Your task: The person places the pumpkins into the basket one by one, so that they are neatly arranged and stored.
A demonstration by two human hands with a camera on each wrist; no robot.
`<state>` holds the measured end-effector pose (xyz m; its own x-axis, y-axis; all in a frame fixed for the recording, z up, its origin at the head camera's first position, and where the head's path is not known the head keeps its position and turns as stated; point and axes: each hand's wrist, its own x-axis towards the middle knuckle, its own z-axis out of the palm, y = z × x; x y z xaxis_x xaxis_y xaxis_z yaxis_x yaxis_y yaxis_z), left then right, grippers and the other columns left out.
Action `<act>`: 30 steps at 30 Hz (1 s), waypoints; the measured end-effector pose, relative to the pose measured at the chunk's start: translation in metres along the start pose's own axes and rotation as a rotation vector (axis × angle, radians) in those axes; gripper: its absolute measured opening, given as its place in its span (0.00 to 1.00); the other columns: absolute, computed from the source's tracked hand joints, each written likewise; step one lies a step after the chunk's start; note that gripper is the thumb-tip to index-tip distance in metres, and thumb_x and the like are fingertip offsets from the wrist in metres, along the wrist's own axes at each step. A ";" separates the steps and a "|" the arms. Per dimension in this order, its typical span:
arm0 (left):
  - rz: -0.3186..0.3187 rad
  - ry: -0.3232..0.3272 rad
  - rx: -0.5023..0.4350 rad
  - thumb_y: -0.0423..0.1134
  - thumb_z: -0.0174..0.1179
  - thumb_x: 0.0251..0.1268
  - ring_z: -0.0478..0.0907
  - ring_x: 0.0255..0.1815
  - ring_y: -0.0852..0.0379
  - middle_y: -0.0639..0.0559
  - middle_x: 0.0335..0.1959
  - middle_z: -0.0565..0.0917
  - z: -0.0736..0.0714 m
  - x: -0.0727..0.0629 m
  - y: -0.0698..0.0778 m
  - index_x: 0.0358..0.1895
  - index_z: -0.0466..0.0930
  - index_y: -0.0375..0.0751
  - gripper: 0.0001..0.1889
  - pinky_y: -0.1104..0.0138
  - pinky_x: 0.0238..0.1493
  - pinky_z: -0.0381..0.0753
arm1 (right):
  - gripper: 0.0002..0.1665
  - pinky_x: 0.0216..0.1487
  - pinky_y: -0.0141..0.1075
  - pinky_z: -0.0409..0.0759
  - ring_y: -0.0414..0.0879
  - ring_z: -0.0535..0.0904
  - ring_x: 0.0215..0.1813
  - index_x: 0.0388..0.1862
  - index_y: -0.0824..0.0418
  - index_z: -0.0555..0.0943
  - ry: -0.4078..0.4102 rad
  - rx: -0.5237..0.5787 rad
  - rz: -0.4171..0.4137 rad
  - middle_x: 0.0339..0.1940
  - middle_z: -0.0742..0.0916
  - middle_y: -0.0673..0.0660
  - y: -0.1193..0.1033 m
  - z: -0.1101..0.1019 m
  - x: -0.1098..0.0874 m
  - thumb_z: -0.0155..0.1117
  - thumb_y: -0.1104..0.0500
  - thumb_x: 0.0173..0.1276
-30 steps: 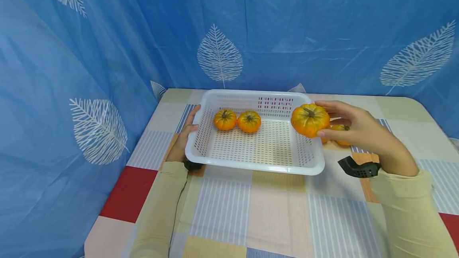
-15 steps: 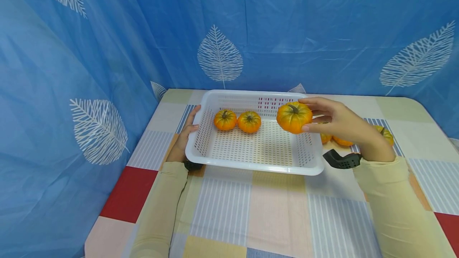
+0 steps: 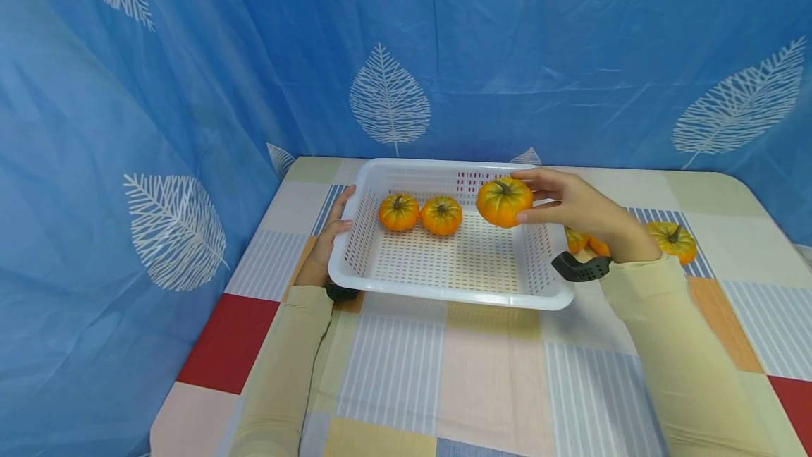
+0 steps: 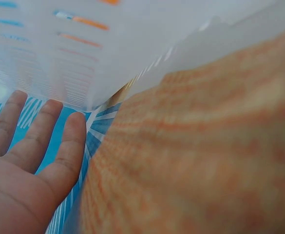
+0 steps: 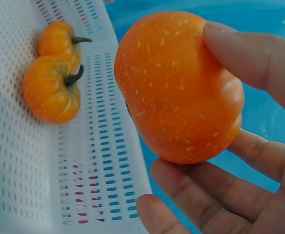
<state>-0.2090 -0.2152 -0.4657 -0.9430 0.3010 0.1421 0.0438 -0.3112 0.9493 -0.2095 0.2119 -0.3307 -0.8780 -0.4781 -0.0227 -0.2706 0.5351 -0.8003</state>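
Note:
A small orange pumpkin point(image 3: 505, 202) is held between the thumb and fingers of my right hand point(image 3: 561, 199), over the right part of a white plastic basket point(image 3: 438, 293). In the right wrist view, the thumb presses one side of this pumpkin point(image 5: 179, 90) and the fingers support the other. Two more pumpkins, a left one point(image 3: 398, 212) and a right one point(image 3: 441, 216), sit side by side inside the basket. My left hand point(image 3: 323, 249) is at the basket's left end; in the left wrist view, its fingers point(image 4: 66, 151) extend straight beside the slotted wall point(image 4: 49, 63).
To the right of the basket lie further pumpkins, one point(image 3: 672, 241) in plain sight and others point(image 3: 576, 240) partly hidden behind the right wrist. A patchwork cloth point(image 3: 495, 379) covers the table. Blue leaf-print curtain point(image 3: 469, 55) hangs behind and to the left.
My right hand has carried the pumpkin leftward from the basket's right rim to over its inside. A pumpkin on the table, earlier behind the right arm, now shows. The left hand stays put.

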 end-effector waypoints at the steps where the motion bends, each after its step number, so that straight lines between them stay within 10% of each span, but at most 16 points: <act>1: -0.001 0.001 0.002 0.37 0.39 0.71 0.55 0.77 0.42 0.46 0.89 0.45 0.000 0.000 0.000 0.86 0.51 0.59 0.39 0.45 0.74 0.59 | 0.44 0.65 0.37 0.81 0.66 0.75 0.72 0.82 0.70 0.66 -0.004 -0.003 0.007 0.78 0.74 0.70 0.001 0.000 0.003 0.75 0.63 0.73; 7: -0.006 0.003 0.010 0.38 0.39 0.72 0.53 0.80 0.40 0.47 0.90 0.44 0.001 -0.001 0.001 0.88 0.47 0.57 0.40 0.43 0.76 0.57 | 0.45 0.75 0.65 0.69 0.71 0.68 0.78 0.82 0.70 0.65 -0.030 -0.006 0.054 0.81 0.70 0.72 0.006 0.001 0.017 0.75 0.62 0.72; 30: -0.020 0.021 0.031 0.37 0.40 0.70 0.52 0.80 0.37 0.48 0.90 0.44 0.002 -0.001 0.001 0.88 0.48 0.60 0.41 0.33 0.79 0.51 | 0.46 0.74 0.65 0.71 0.72 0.70 0.74 0.81 0.71 0.66 -0.096 -0.037 0.262 0.77 0.70 0.79 0.003 0.014 0.054 0.75 0.60 0.70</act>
<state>-0.2075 -0.2138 -0.4642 -0.9505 0.2876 0.1177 0.0349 -0.2774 0.9601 -0.2525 0.1779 -0.3429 -0.8790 -0.3831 -0.2839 -0.0554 0.6735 -0.7371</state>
